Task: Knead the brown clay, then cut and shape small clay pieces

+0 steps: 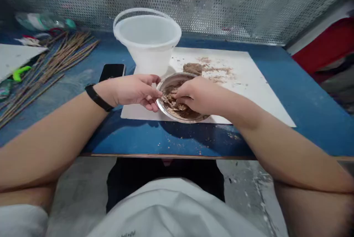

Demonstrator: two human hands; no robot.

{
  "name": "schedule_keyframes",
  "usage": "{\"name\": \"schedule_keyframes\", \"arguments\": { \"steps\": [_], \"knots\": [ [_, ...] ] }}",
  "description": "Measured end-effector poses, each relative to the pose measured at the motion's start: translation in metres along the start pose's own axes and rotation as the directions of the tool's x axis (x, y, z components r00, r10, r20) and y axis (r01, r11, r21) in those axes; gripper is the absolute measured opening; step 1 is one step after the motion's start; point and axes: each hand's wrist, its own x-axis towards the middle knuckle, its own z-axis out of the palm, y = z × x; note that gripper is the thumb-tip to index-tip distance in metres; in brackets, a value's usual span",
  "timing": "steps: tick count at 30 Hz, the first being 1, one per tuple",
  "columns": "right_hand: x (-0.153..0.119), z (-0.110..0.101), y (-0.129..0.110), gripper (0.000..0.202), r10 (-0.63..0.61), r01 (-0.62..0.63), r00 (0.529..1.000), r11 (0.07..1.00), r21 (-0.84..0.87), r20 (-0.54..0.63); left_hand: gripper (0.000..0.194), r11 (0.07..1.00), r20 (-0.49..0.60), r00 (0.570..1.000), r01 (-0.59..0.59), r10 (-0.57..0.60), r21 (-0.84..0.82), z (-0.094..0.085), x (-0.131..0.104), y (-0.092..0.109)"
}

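A shallow metal bowl (pixel 172 115) sits on a white board near the table's front edge. Inside it lies a brown, crumbly, clay-like mixture (pixel 173 107) with paler flakes. My left hand (pixel 138 91), with a black band at the wrist, grips the bowl's left rim, thumb on top and fingers curled outside. From the right, my right hand (pixel 203 95) reaches into the bowl, its fingers pressed together in the mixture; the fingertips are partly hidden. Just behind the bowl is a brown lump (pixel 193 68).
Behind the bowl stands a white bucket (pixel 151 50) with a raised handle. The white board (pixel 257 93) carries brown crumbs. Leftward lie a phone (pixel 113 70), a bundle of thin sticks (pixel 55 63) and a plastic bottle (pixel 41 21). A perforated metal panel (pixel 235 4) closes off the back.
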Motion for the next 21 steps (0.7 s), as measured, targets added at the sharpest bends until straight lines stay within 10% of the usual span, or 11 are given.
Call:
{"name": "schedule_keyframes", "arguments": {
  "steps": [9, 21],
  "knots": [
    [0.011, 0.008, -0.012, 0.024, 0.000, -0.020, 0.983, 0.994, -0.104, -0.183, 0.067, 1.000, -0.006, 1.000, -0.002, 0.002, 0.018, 0.005, 0.000, 0.003],
    [0.003, 0.009, 0.016, 0.043, -0.007, 0.126, 0.906, 0.959, 0.252, -0.423, 0.055, 1.000, -0.062, 0.998, -0.003, 0.003, 0.007, 0.004, 0.001, 0.003]
  ]
}}
